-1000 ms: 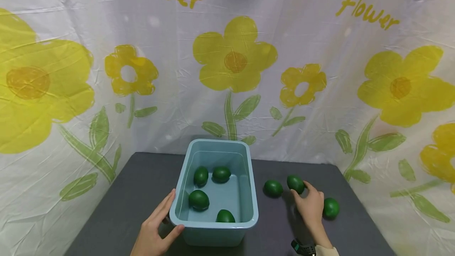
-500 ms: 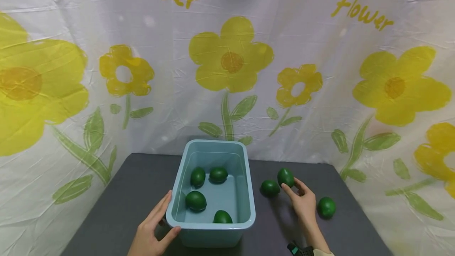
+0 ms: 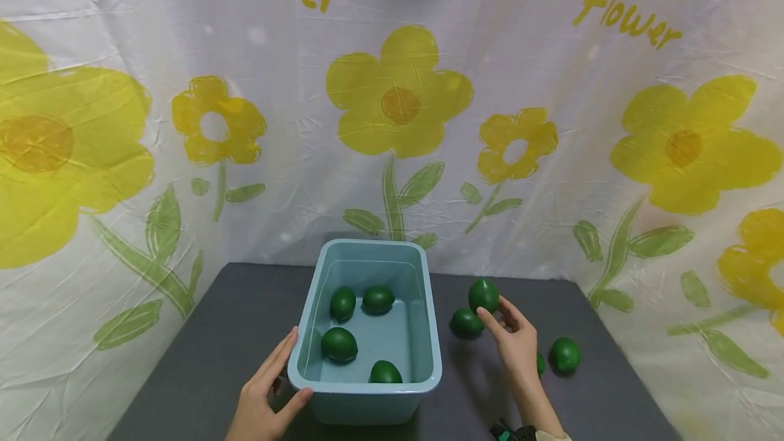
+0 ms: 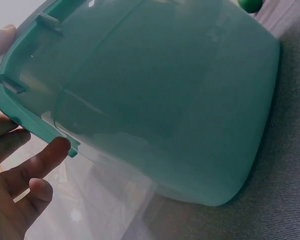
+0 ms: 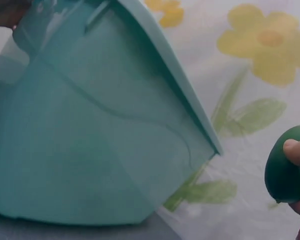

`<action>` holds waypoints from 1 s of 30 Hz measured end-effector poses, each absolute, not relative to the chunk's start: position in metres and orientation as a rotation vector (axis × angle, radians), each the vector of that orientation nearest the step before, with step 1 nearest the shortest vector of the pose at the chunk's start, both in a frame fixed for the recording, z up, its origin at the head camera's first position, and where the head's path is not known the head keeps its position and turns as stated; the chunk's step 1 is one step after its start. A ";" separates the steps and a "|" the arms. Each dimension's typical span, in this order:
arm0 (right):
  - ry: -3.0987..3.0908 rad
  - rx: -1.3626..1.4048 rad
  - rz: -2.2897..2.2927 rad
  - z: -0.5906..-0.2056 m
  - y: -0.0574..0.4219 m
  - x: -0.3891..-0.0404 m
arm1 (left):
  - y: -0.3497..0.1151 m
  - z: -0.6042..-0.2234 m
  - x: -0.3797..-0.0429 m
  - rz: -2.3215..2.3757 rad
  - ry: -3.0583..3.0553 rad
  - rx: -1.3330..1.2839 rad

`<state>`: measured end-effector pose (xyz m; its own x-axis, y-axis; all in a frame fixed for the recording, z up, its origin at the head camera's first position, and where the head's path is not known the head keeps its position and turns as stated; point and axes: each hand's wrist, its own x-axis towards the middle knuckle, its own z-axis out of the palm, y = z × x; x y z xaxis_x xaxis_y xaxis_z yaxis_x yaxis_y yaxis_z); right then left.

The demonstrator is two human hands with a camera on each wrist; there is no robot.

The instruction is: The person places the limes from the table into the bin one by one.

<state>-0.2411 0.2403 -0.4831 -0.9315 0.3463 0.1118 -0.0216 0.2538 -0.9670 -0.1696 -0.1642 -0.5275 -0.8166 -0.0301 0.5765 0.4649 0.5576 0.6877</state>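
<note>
In the head view my right hand (image 3: pixel 516 340) pinches a green lime (image 3: pixel 483 295) between thumb and fingertips, its pointed tip upward. In the right wrist view the held lime (image 5: pixel 287 167) is off the table. Just below it in the head view another lime (image 3: pixel 467 323) lies on the table. My left hand (image 3: pixel 260 390) rests at the near-left corner of a light blue plastic bin (image 3: pixel 433 332), thumb at the front and fingers along the left side. The left wrist view shows those fingers (image 4: pixel 45 160) touching under the rim. Several limes (image 3: pixel 339 344) lie inside the bin.
On the dark grey table (image 3: pixel 202 352), right of my right wrist, lies a lime (image 3: pixel 565 356). Another lime (image 3: pixel 540 363) is mostly hidden behind that wrist. A white curtain (image 3: pixel 294 155) with yellow flowers hangs behind and at both sides.
My right hand has lifted its lime off the table and moved it left and upward, above the neighbouring lime. Behind the wrist, part of another lime now shows. My left hand stays at the bin.
</note>
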 end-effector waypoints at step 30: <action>-2.123 -0.127 1.787 -0.457 0.172 -0.247 | -0.164 -0.528 -0.171 -1.237 -2.251 -0.372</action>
